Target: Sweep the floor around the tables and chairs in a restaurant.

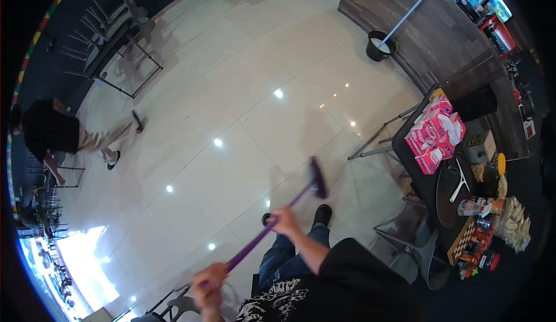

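Note:
A broom with a purple handle [255,244] slants across in front of my body, gripped by both of my hands. My left hand [210,284] is closed round the handle near its upper end, at the lower left. Farther along the handle, my right hand [284,222] wraps it closer to the head. The dark purple broom head [317,179] is just beyond my shoes, slightly smeared by motion. Whether its bristles touch the pale tiled floor [243,165] I cannot tell.
On the right, a black table [412,142] carries pink packages [434,131], jars and a chessboard [461,241]; chairs stand beside it. A black bucket [376,54] holding a blue pole leans near the wood-panelled counter. At left, another person [55,128] bends near stacked chairs and tables.

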### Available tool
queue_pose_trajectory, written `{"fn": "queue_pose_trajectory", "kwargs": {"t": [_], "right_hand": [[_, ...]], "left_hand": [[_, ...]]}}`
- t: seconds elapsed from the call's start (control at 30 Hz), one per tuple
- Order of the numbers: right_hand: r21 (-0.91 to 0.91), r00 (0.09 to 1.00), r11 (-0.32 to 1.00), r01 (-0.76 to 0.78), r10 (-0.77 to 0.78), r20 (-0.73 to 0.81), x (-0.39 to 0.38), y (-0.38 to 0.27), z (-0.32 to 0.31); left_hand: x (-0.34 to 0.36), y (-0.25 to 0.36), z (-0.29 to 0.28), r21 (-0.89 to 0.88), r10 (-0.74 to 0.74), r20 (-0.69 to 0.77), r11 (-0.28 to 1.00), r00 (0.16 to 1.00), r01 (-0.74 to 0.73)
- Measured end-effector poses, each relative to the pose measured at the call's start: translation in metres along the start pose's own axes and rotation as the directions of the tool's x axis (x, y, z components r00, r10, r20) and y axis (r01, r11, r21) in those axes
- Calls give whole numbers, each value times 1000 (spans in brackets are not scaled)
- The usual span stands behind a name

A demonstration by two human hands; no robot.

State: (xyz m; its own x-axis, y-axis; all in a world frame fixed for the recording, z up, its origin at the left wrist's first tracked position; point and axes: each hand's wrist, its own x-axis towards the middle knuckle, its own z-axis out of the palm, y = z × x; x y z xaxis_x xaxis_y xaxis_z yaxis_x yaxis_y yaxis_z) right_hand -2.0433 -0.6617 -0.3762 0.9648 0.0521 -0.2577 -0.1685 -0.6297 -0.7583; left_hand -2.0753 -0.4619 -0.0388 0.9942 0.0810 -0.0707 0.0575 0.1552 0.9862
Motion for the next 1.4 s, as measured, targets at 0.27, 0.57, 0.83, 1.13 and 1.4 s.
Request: {"fn": "queue_pose_trajectory", "kwargs": {"t": [0.27,0.57,0.83,1.13,1.4], "right_hand": [[-52,873,951,306,-258,414,-18,-161,44],[-356,879,908,-220,343,331,-45,-22,-1],[16,847,968,249,-226,481,2,-178,76],[-34,932,934,356,-353,80,104,-123,-78],[-10,933,952,306,-298,203,246,23,-106]], "left_hand": [[-29,122,-65,-148,264,-282,938,922,-314],[-9,-3,-33,-204,-31,185,976,982,69],[-22,111,-40,109,315,-17,944,949,-312],[51,85,-12,-270,344,-166,885,924,-379],[181,-43,75,-145,112,-2,983,994,-111]]}}
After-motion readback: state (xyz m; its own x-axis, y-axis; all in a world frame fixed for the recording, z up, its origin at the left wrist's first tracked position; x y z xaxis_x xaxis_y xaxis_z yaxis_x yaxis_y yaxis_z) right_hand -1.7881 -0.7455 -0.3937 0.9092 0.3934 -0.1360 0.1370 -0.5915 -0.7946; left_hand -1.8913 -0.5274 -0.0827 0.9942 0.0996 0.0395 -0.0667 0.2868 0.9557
